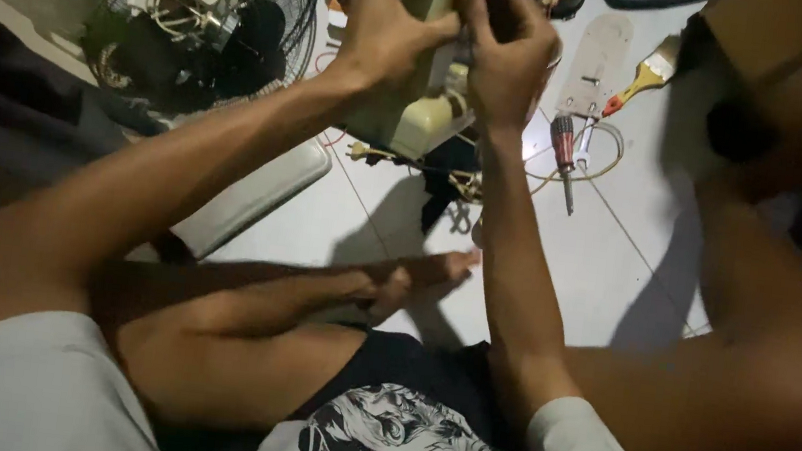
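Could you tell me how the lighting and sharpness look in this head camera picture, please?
Head view: dim overall; the white floor catches a bright patch beside the screwdriver; dark arm shadows fall across the tiles; the knee at right is smeared by blur; left hand and right hand on the cream housing look reasonably sharp.

cream plastic appliance housing [426, 108] | upright, lifted off the tiled floor | wires trailing beneath

Home repair spot on a white tiled floor [617, 270], fan grille [289, 11] and tangled parts far left, screwdriver [564, 153], paintbrush [644, 77] far right
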